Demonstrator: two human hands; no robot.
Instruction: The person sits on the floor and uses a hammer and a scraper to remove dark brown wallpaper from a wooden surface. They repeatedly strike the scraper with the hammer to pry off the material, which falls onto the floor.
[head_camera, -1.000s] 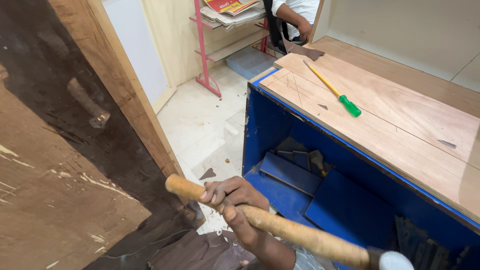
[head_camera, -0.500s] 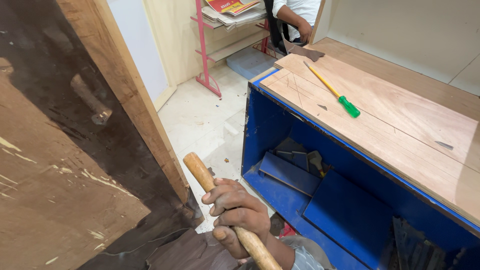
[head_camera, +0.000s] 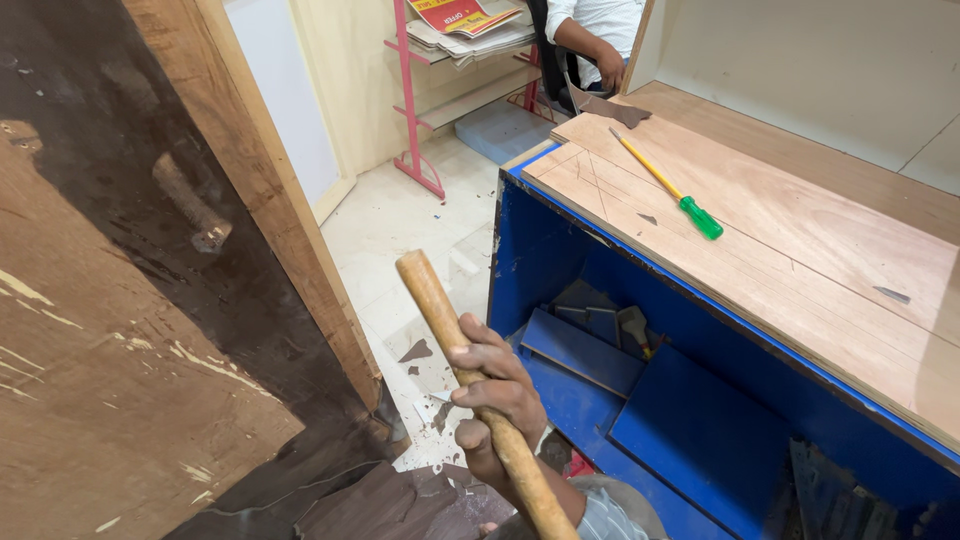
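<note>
A hand (head_camera: 497, 385), which one I cannot tell, is wrapped tight round a long round pale wooden handle (head_camera: 470, 375) low in the middle of the view; the handle's long axis runs from lower right to upper left, its rounded free end pointing up and away, its lower end out of sight. Just to its right stands an open blue box-shaped cabinet (head_camera: 530, 260) holding loose blue boards (head_camera: 582, 350) and a small scraper-like tool (head_camera: 634, 326). On the brown plywood sheet (head_camera: 800, 240) covering the cabinet, a yellow-shafted, green-handled screwdriver (head_camera: 667, 186) lies diagonally near the sheet's far corner.
</note>
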